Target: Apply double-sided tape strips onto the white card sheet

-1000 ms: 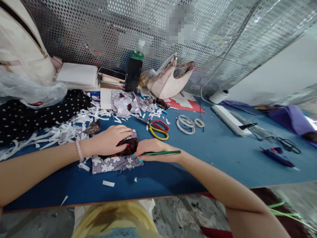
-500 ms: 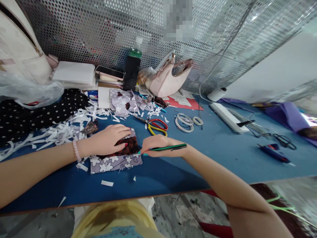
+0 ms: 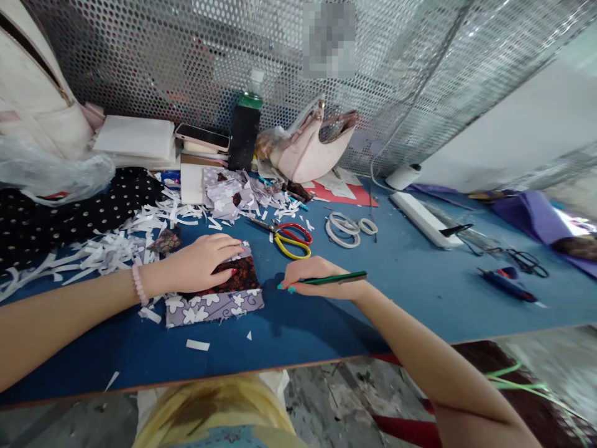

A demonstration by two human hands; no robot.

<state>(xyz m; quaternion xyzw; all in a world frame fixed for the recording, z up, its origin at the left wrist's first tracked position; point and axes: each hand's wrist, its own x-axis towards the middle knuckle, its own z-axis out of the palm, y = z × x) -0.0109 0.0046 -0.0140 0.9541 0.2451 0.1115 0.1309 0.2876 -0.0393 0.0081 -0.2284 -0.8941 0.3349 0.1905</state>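
My left hand [image 3: 208, 262] lies flat with its fingers stretched out, pressing on a dark red-and-black patterned piece [image 3: 245, 274]. Beneath that piece is lilac fabric with white flowers [image 3: 214, 308], showing along the near side and at the upper corner. To the right, my right hand [image 3: 310, 277] is closed round a slim green pen [image 3: 338, 278], held like a writing tool and pointing back over the wrist. Its tip is hidden by the fingers. A gap of blue tabletop separates this hand from the fabric.
Scissors with red and yellow handles [image 3: 291, 239] lie just beyond my right hand. White paper strips [image 3: 116, 242] and lilac scraps [image 3: 231, 193] are heaped left and behind. Tape rolls [image 3: 344, 230], a white power strip [image 3: 426, 219] and dark blue snips [image 3: 508, 284] lie rightward. The table's front edge [image 3: 298, 364] is near me.
My right hand with the pen has moved right, away from the fabric's right edge. My left hand stays on the fabric. The whole view has shifted slightly.
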